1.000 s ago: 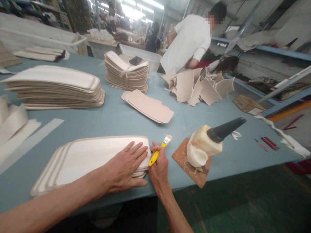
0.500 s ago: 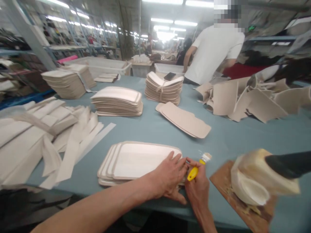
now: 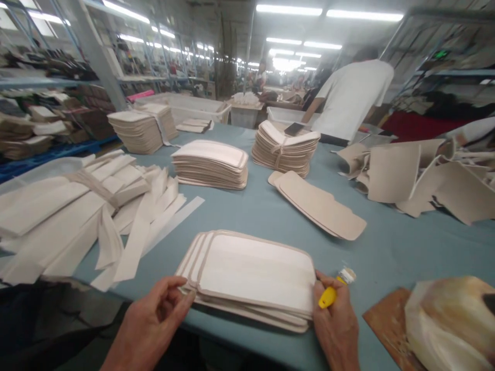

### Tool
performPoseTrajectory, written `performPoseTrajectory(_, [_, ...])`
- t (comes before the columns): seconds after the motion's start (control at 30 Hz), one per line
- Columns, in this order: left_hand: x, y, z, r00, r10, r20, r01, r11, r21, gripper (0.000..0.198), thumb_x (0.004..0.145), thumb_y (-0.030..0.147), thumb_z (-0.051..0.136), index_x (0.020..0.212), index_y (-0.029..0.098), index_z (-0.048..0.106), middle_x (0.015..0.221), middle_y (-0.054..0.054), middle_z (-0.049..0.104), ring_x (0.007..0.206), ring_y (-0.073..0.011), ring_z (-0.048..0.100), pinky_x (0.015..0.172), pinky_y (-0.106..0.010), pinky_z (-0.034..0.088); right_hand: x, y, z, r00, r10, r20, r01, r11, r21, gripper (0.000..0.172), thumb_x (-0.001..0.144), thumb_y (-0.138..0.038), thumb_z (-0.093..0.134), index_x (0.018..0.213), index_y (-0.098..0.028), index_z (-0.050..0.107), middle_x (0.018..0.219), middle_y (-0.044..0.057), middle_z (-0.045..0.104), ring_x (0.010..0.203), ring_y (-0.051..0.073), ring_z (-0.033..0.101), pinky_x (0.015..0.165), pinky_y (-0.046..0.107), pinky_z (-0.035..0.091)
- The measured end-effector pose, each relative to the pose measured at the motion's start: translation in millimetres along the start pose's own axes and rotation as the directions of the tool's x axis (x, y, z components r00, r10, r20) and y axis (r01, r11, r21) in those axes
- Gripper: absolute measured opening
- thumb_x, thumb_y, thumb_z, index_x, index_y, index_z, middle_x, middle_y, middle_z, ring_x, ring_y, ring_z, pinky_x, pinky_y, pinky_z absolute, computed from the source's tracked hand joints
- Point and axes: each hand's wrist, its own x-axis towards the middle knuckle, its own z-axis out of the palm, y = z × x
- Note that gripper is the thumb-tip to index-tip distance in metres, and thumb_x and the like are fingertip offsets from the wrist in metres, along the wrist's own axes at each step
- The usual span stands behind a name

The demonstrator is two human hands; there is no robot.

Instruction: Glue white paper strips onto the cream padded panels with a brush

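A low stack of beige panels with white centres (image 3: 259,268) lies in front of me, its top pieces fanned out toward the left. At the stack's near left corner, my left hand (image 3: 154,314) pinches the edges between thumb and curled fingers. My right hand (image 3: 336,319) holds a small yellow-handled brush (image 3: 328,297), bristles pointing away to the right. Its fingers also touch the right end of the stack. Right of that hand, a pale, smeared container (image 3: 448,319) stands on a brown board (image 3: 389,317).
Loose white strips (image 3: 127,216) are heaped at left. Behind are a panel stack (image 3: 211,162), a tied bundle (image 3: 284,149), another bundle (image 3: 143,131) and loose beige pieces (image 3: 320,206). Curved beige sheets (image 3: 398,170) lie at right. A person in a white shirt (image 3: 351,98) stands beyond the blue-green table (image 3: 240,211).
My left hand has moved from the stack's right end to its near left corner. My right hand stays at the right end with the brush. The view has shifted.
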Motion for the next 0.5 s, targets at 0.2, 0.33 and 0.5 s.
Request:
performPoseTrajectory(0.2, [-25.4,-0.4,29.6,0.946,-0.219,0.239,0.307,0.841,-0.446,0.065,0.067,0.076,0.079,0.096,0.019,0.074,0.073,-0.006,0.074,0.056,-0.0180,0.063,0.047,-0.026,0.049,-6.6,0.8,1.7,0.981,-0.178,-0.077,0.178,0.984,-0.004,0.042,0.088,-0.062,0.051,0.105,-0.025,0.062,0.124,0.016,0.077,0.117,0.039,0.068,0.100,0.056,0.048])
performPoseTrajectory(0.33, [-23.8,18.7,36.1,0.928,-0.270,0.257,0.372,0.709,-0.600,0.055,0.068,0.069,0.084,0.084,0.017,0.073,0.070,-0.004,0.070,0.055,-0.0136,0.061,0.046,-0.021,0.046,-11.9,6.4,4.9,0.944,-0.329,-0.029,0.329,0.944,-0.005,0.030,0.093,-0.055,0.055,0.099,-0.025,0.057,0.129,0.014,0.076,0.119,0.034,0.070,0.100,0.050,0.051])
performPoseTrajectory(0.5, [-19.8,27.5,28.2,0.893,-0.385,0.232,0.429,0.576,-0.696,0.059,0.064,0.065,0.088,0.091,0.015,0.074,0.071,-0.003,0.071,0.056,-0.0132,0.062,0.047,-0.021,0.048,-14.7,11.2,5.6,0.923,-0.384,-0.003,0.383,0.922,-0.063,0.028,0.097,-0.054,0.055,0.099,-0.026,0.056,0.132,0.013,0.075,0.113,0.031,0.075,0.088,0.041,0.056])
